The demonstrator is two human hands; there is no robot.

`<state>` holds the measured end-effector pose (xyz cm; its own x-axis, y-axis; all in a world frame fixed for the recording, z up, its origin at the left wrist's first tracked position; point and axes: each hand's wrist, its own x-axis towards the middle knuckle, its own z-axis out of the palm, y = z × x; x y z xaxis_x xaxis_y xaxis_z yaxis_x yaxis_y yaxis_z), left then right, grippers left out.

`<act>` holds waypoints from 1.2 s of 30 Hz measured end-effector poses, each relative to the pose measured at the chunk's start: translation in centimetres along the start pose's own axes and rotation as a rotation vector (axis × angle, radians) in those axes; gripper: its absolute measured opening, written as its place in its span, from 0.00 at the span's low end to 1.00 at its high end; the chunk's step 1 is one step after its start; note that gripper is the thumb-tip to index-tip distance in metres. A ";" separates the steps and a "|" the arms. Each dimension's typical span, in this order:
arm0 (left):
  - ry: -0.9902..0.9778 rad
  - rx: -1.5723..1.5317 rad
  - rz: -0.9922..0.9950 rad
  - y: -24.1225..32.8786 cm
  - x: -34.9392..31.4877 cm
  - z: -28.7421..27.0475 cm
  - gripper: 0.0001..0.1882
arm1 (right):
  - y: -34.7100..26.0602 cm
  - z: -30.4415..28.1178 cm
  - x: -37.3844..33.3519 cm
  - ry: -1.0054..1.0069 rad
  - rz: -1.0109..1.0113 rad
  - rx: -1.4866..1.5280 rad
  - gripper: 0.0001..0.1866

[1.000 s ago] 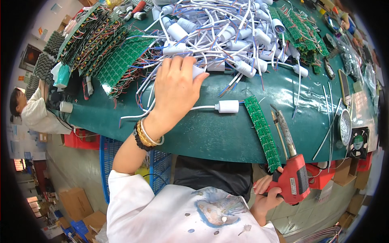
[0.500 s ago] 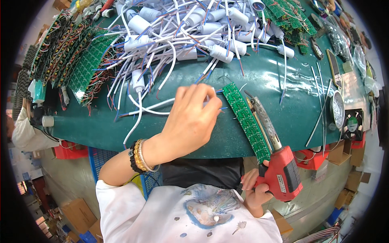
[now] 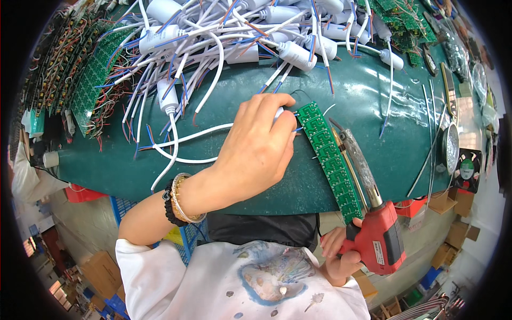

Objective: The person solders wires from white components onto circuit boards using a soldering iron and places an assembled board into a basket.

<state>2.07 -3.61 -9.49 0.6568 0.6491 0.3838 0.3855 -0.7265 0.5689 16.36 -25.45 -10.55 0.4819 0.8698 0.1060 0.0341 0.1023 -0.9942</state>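
Note:
My left hand (image 3: 256,146) is closed, pinching a white cable (image 3: 279,112) whose main part its fingers cover. Thin blue wire ends poke out past the fingertips, close against the upper left edge of a green circuit board strip (image 3: 332,160). That strip lies slanted, its lower end reaching my right hand (image 3: 340,253). With its fingers wrapped round the handle, my right hand grips a red soldering gun (image 3: 380,240). The gun's long metal barrel (image 3: 360,160) runs alongside the strip's right edge, its tip near the strip's upper part. Whether the wires touch the board I cannot tell.
A heap of white lamp-holder-like parts with cables (image 3: 234,37) covers the table's far side. Wired circuit boards (image 3: 58,69) stack at the left, more green boards (image 3: 402,21) far right. Solder-like rods (image 3: 431,138), a round metal dish (image 3: 450,148) and a small fan (image 3: 467,169) sit right.
The whole view has shifted a little. My left hand has brought the wire ends nearer the strip's upper edge. My right hand keeps its grip on the soldering gun.

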 end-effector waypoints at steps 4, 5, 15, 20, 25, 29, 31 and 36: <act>0.090 -0.025 -0.128 0.3 0.3 0.6 0.08 | 0.0 -0.2 0.4 -0.094 -0.024 0.013 0.42; 0.108 -0.031 -0.148 0.3 0.4 0.7 0.08 | -0.1 -0.1 0.4 -0.059 -0.013 0.050 0.42; 0.104 0.092 -0.117 0.4 0.3 1.2 0.10 | 0.1 -0.4 0.1 -0.044 0.004 -0.123 0.39; 0.109 0.100 -0.100 0.4 0.2 1.3 0.11 | 0.9 -0.9 -0.1 -0.097 -0.018 -0.117 0.37; 0.109 0.117 -0.088 0.3 0.1 1.3 0.11 | 0.8 -0.8 -0.1 -0.114 -0.048 -0.159 0.37; 0.097 0.126 -0.086 0.3 0.1 1.3 0.11 | 0.4 -0.9 0.1 -0.073 -0.063 -0.185 0.39; 0.106 0.118 -0.083 0.3 0.1 1.3 0.11 | 0.4 -0.8 0.2 -0.052 -0.071 -0.182 0.40; 0.118 0.112 -0.075 0.3 0.2 1.2 0.11 | 0.3 -0.1 0.4 -0.065 -0.075 -0.121 0.41</act>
<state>3.11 -4.02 -10.13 0.5453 0.7195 0.4300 0.5049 -0.6914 0.5167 16.63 -25.15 -10.81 0.4167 0.8916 0.1772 0.1754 0.1124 -0.9781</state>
